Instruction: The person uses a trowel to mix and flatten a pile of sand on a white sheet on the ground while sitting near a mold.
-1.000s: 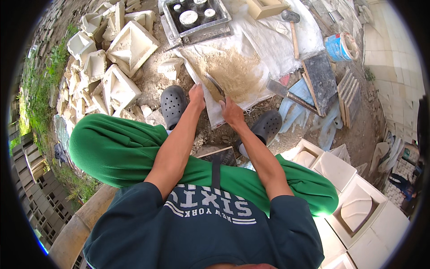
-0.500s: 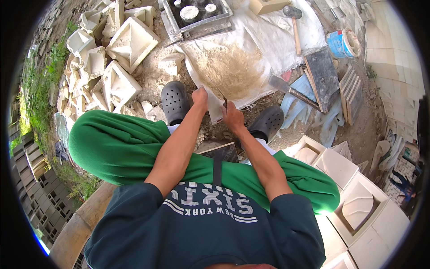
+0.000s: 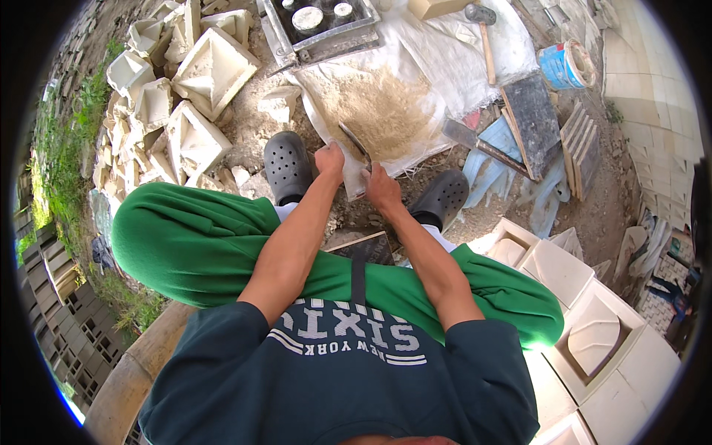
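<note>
My left hand [image 3: 328,159] is closed on the near-left edge of a white woven sack [image 3: 475,70] spread on the ground. Sandy, beige powder [image 3: 382,100] is heaped on the sack. My right hand [image 3: 382,186] grips a thin, dark, blade-like tool [image 3: 354,139], whose far end points up and left over the near side of the powder. Its exact kind is unclear. Between my hands, the sack's pale corner [image 3: 356,183] hangs toward me.
Broken plaster-like moulds [image 3: 215,70] are piled at left. A dark metal mould box [image 3: 322,48] stands at the top. Beyond the powder lie a mallet [image 3: 486,44], a blue bucket [image 3: 565,65] and dark boards [image 3: 530,122]. Cream blocks [image 3: 586,326] sit by my right knee.
The blade-like tool has tilted, showing more of its length and reaching farther left over the powder. My left hand stays at the sack's edge.
</note>
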Tool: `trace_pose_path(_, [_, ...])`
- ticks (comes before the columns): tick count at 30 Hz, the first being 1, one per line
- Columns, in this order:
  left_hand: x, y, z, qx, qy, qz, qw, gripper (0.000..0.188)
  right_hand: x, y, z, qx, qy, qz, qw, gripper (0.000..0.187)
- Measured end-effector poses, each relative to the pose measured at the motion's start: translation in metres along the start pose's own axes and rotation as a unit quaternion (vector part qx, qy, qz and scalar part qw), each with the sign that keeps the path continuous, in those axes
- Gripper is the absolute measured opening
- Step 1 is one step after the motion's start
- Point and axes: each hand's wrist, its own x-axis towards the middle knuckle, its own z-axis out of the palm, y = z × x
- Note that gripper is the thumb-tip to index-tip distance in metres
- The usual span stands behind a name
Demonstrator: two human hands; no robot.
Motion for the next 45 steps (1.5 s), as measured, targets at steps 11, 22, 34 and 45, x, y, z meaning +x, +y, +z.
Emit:
trace_pose_path(11, [0.004, 0.003, 0.000, 0.029, 0.009, 0.027, 0.999, 0.039, 0.035, 0.000, -0.012, 0.020, 0.072, 0.001, 0.997, 0.035])
trace_pose_path(22, [0.028, 0.032, -0.007, -0.027, 0.045, 0.096, 0.994, 0.028, 0.045, -0.023, -0.006, 0.049, 0.119, 0.020, 0.992, 0.034])
trace_pose_path(34, [0.023, 0.027, 0.004, -0.030, 0.051, 0.094, 0.994, 0.029, 0.024, -0.011, -0.005, 0.095, 0.129, 0.140, 0.977, 0.039])
trace_pose_path(45, [0.015, 0.009, 0.004, -0.039, -0.015, 0.078, 0.996, 0.027, 0.032, 0.001, -0.021, 0.148, 0.208, 0.151, 0.955, 0.039])
